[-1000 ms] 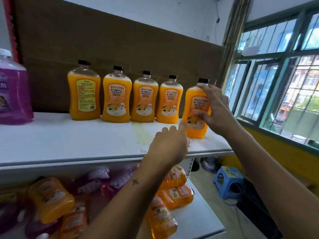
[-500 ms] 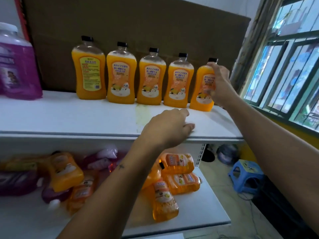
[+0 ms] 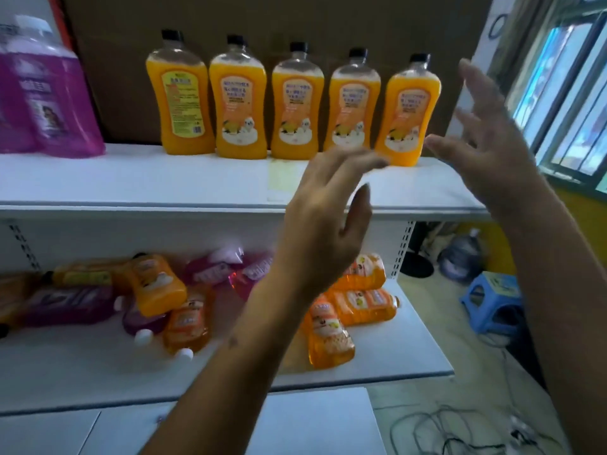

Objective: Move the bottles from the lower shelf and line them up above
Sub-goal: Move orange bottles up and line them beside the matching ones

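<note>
Five orange bottles are standing upright in a row along the back edge of the upper shelf, labels too blurred to read. Both the left hand and right hand are hovering with fingers released, holding nothing. More bottles are lying on the lower shelf.

Blue stool & cables on floor, window at rt
</note>
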The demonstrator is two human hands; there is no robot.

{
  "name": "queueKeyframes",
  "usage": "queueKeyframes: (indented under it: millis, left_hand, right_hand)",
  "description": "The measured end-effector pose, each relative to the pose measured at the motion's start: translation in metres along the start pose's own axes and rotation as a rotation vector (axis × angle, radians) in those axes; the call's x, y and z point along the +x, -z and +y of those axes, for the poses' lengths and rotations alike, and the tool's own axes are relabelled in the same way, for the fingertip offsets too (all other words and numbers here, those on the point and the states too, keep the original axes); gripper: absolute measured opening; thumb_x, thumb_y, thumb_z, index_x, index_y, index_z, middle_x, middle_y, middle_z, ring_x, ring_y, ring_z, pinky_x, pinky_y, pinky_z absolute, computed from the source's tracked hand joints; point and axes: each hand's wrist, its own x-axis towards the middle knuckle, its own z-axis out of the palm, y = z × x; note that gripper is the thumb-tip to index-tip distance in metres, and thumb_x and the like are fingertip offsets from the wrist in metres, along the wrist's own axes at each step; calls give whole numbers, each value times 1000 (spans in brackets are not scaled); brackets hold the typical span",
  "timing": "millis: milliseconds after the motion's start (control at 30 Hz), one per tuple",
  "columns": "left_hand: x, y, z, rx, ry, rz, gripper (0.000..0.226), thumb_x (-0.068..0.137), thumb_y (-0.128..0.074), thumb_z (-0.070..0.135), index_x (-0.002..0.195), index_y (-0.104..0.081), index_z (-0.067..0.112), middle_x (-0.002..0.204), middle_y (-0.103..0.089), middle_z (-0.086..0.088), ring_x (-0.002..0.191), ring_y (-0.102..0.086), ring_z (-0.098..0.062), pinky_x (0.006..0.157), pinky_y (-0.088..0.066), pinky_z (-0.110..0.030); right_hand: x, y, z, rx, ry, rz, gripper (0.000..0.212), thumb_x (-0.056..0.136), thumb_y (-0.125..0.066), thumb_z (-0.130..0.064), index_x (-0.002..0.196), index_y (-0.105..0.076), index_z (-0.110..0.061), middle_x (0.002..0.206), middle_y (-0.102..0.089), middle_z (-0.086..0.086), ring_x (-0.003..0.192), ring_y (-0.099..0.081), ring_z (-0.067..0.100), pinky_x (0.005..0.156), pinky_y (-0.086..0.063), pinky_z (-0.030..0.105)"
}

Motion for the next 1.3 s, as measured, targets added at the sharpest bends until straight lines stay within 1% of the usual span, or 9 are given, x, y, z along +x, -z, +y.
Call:
queueKeyframes:
  millis: [133, 267, 367, 467, 633, 733, 900, 1200, 1300]
  left_hand:
    - [-99, -18, 13, -159, 195, -97, 28, 95, -50, 9, 121, -62, 5, 125, -58, -9, 122, -52, -19, 102, -43, -32]
    - [-174, -33, -1, -120, 572, -323, 36, 98, -49, 28, 131, -54, 17, 135, -52, 1, 129, -45, -9, 108, -39, -30]
    - [-213, -37, -20, -108, 791, -435, 44, 98, -55, 29, 138, -38, 33, 146, -41, 4, 133, -38, -6, 111, -36, -28]
    - [-234, -45, -37, -99, 968, -524, 57, 97, -56, 32, 147, -30, 25, 152, -37, 2, 137, -39, -16, 112, -38, -45]
    - [-237, -65, -45, -258, 1125, -415, 71, 93, -63, 32, 152, -23, 26, 151, -41, 7, 136, -45, -15, 111, -42, -43]
    - [-237, -74, -51, -304, 1271, -373, 72, 93, -65, 25, 152, -23, 30, 150, -43, 8, 137, -44, -18, 109, -42, -39]
    - [-233, -73, -57, -434, 1416, -349, 61, 96, -61, 21, 149, -32, 35, 143, -49, 11, 135, -46, -19, 99, -42, -31]
    - [-230, -57, -43, -395, 1391, -472, 58, 94, -62, 40, 146, -37, 38, 140, -53, 12, 129, -51, -19, 106, -44, -40]
    - [-227, -50, -40, -418, 1366, -454, 46, 88, -65, 51, 132, -52, 41, 123, -63, 18, 115, -61, -11, 83, -52, -18]
  right_hand:
    - [-97, -15, -8, 240, 85, 275, 48, 93, -65, -14, 135, -52, -32, 149, -50, 1, 138, -47, 20, 108, -47, 35]
    - [-176, -58, 18, 298, -84, 346, 34, 94, -60, -2, 125, -60, -15, 134, -61, 4, 128, -57, 16, 100, -50, 23]
    - [-217, -98, 44, 391, -329, 267, 34, 96, -60, -5, 124, -63, -23, 124, -66, -11, 120, -61, 7, 91, -51, 14]
    - [-232, -137, 71, 373, -536, 96, 35, 97, -60, -6, 121, -63, -32, 116, -69, -21, 113, -63, 0, 86, -52, 13]
    - [-222, -184, 113, 200, -612, -116, 30, 98, -59, -8, 122, -60, -26, 128, -64, 3, 115, -63, 23, 97, -55, 40]
    - [-207, -198, 134, 149, -661, -296, 29, 101, -55, -6, 128, -61, -14, 136, -58, 9, 121, -59, 30, 98, -54, 41]
    - [-184, -209, 147, -40, -675, -396, 31, 101, -54, -14, 130, -64, -19, 135, -62, 9, 120, -58, 31, 89, -46, 33]
    - [-205, -189, 129, 52, -653, -477, 46, 97, -63, -22, 142, -50, -19, 148, -49, 8, 134, -47, 31, 110, -43, 50]
    - [-218, -182, 119, 135, -698, -411, 43, 93, -69, -23, 134, -54, -27, 135, -60, 1, 123, -57, 26, 99, -47, 35]
